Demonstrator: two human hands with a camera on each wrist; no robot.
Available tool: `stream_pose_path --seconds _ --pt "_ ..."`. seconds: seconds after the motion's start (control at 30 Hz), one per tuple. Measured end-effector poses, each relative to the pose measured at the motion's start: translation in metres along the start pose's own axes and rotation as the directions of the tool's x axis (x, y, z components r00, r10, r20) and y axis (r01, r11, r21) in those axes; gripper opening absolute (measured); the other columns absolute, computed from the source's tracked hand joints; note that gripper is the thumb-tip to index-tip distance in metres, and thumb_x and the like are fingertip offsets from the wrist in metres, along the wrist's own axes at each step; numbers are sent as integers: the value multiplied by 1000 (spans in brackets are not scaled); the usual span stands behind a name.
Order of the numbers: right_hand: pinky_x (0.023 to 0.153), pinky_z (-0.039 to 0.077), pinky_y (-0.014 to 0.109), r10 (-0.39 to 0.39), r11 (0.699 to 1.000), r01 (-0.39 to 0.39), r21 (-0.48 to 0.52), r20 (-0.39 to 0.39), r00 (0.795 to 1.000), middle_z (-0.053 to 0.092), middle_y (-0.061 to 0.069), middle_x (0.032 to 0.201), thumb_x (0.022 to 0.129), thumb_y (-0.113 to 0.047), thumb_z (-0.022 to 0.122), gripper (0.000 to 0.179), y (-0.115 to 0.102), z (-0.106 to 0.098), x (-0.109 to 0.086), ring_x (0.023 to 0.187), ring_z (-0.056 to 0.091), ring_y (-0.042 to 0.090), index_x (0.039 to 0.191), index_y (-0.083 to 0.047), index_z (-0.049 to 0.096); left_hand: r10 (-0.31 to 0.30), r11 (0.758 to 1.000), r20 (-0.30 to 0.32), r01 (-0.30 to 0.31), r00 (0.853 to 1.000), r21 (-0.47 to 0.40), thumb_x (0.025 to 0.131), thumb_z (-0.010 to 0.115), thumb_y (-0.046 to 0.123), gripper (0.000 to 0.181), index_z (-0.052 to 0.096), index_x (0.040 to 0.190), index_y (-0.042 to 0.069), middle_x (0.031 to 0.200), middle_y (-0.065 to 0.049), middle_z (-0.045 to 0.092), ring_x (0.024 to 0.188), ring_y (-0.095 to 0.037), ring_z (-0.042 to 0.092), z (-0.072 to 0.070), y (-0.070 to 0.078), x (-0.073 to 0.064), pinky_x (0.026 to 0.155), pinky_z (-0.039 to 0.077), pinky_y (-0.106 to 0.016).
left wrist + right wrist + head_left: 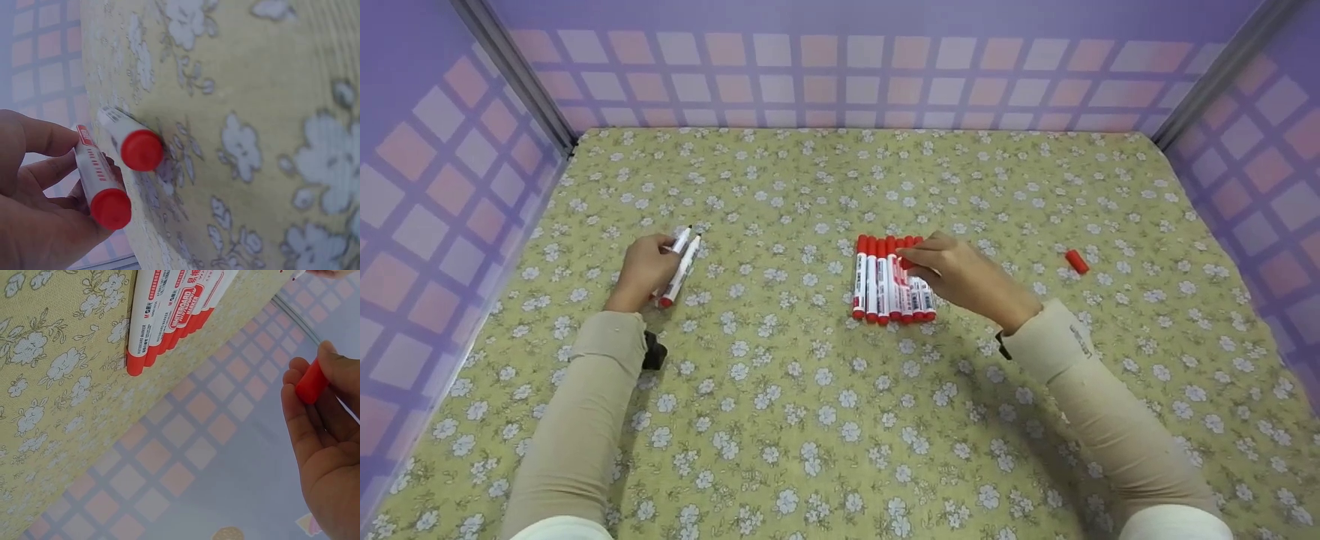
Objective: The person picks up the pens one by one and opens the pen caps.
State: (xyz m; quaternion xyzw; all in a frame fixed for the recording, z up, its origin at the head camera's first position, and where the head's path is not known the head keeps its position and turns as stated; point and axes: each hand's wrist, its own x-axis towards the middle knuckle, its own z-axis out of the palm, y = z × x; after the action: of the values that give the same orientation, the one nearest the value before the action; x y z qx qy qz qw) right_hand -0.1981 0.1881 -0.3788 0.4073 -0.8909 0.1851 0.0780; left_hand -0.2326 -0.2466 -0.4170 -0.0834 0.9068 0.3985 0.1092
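Note:
At the left of the head view, my left hand (647,268) pinches a white whiteboard marker (94,166) with a red end and no cap on its tip. Right beside it lies a second uncapped whiteboard marker (683,274). My right hand (964,276) holds a red marker cap (313,382) between thumb and fingers, above the right part of a row of red-capped whiteboard markers (872,281). In the right wrist view the cap is apart from the row. The right hand hides some of the marker tops.
Another red cap (1077,262) lies on its own at the right. A flowered cloth (780,420) covers the table. Purple checked panels (840,67) stand along the back and both sides.

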Motion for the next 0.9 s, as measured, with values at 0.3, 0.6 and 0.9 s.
stream_pose_path --seconds 0.3,0.6,0.9 --pt "70 57 29 -15 1000 15 5 19 1000 72 13 95 89 -1 65 26 2 3 -1 82 66 21 115 0 69 2 998 25 -3 1000 58 93 35 3 51 39 142 -7 125 -33 52 87 -28 56 0 -10 1 58 45 -27" --pt "70 57 28 -13 1000 13 10 25 1000 71 13 96 90 -3 65 27 1 5 -2 82 67 20 116 1 69 17 996 14 -18 1000 92 93 35 3 49 40 141 -9 130 -35 48 79 -25 55 2 -16 4 49 43 -25" --pt "73 57 30 17 1000 -17 12 51 999 70 14 99 90 -2 63 29 0 3 -2 86 68 21 119 0 67 -13 995 35 10 999 95 93 35 3 50 38 142 -8 129 -35 48 75 -23 52 1 -14 6 48 42 -27"
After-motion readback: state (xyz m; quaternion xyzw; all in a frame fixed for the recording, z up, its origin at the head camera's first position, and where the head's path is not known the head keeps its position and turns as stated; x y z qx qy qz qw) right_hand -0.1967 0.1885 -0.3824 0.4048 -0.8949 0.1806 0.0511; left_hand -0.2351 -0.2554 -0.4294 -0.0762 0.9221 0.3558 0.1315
